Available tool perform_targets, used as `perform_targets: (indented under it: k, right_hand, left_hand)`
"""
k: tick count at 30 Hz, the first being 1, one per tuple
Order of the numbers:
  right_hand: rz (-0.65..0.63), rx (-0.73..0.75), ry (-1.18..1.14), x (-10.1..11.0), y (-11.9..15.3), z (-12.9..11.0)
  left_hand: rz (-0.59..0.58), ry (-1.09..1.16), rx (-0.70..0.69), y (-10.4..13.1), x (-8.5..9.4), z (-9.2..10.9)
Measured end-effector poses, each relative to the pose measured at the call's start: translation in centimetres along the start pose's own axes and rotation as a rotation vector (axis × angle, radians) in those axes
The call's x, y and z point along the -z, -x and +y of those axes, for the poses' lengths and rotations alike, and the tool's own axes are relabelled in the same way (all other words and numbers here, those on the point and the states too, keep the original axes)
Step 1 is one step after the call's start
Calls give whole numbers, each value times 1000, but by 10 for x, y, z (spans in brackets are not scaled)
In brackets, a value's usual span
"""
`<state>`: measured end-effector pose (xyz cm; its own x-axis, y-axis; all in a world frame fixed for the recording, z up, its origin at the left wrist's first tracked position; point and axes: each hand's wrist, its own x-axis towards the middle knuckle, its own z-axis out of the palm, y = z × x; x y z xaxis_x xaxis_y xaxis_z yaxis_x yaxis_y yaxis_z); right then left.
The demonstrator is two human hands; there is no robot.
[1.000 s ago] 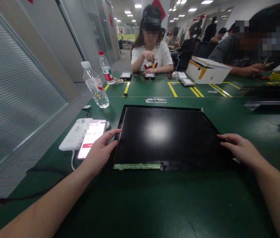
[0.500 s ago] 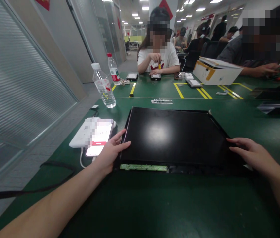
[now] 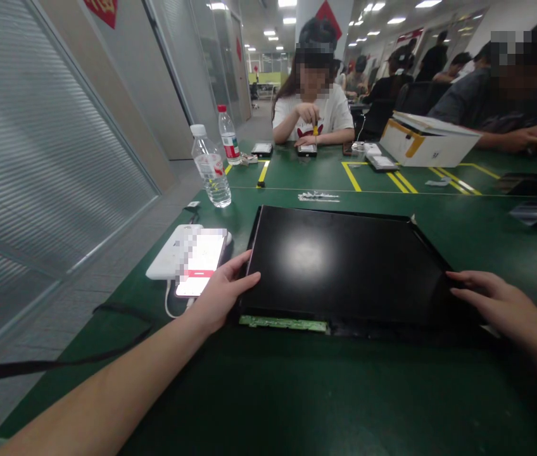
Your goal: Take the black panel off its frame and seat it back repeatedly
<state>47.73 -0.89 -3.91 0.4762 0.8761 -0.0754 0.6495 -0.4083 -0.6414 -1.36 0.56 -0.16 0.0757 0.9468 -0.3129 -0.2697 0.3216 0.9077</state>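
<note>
A black LCD screen panel point(image 3: 344, 266) lies face up over a slightly larger dark frame point(image 3: 432, 250) on the green table. Along its near edge shows a narrow green circuit board point(image 3: 284, 324). My left hand point(image 3: 228, 288) grips the panel's left edge, thumb on top and fingers at the side. At the right edge, my right hand point(image 3: 494, 297) pinches the panel between thumb and fingers. The fingertips underneath are partly hidden.
Left of the panel, a lit phone point(image 3: 202, 263) leans on a white device point(image 3: 166, 253) with a cable. Beyond stand two water bottles point(image 3: 214, 177) point(image 3: 229, 139) and a white box point(image 3: 432, 140). Across the table a person point(image 3: 313, 117) works with a yellow-handled screwdriver point(image 3: 315, 130).
The whole view has shifted slightly, so everything appears a little farther right. Both hands keep their places on the panel's edges, and the panel has not visibly moved on the table.
</note>
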Motion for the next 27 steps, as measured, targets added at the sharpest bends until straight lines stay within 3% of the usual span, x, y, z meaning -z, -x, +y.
perform_targets:
  k: [11,15,21,27]
  right_hand:
    - [3,36,-16,-2,-6,13]
    - [29,72,-3,-3,-4,11]
    - [56,100,13,-4,1,4]
    - [72,69,-138,-7,3,4]
  left_hand:
    - [-96,-53,-126,-1,4,-2]
    - [-62,-98,-165,2,4,2]
    - [-147,-75,-199,4,2,5]
    - [-184,-53,-212,1,6,3]
